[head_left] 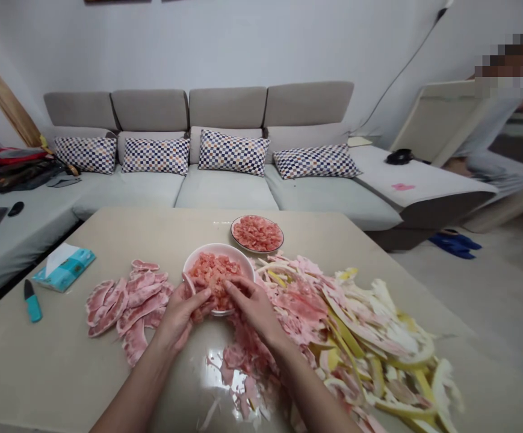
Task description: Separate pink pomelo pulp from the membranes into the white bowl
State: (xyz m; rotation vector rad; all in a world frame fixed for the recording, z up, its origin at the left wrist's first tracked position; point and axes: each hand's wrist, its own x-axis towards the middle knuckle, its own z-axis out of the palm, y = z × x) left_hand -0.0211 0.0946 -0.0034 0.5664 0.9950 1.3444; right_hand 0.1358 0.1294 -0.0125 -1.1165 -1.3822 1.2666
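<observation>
Over the near side of a white bowl [244, 263], my left hand [180, 316] is closed on a pink pomelo segment [190, 286], which its fingers partly cover. My right hand [254, 304] is beside it with thumb and fingers pinched together; what lies between the fingertips is hidden. Loose pomelo flesh [211, 267] fills much of the bowl. To the left lie several pomelo segments [141, 300] with pale skin on. Behind the bowl, a dark-rimmed plate [235, 239] holds more pink flesh [257, 232].
A large heap of pomelo peel and membrane [355, 331] spreads over the table's right side. At the left are a tissue pack [65, 269] and a knife with a turquoise handle [34, 310]. A sofa [225, 186] stands behind the table; a person [491, 138] is at far right.
</observation>
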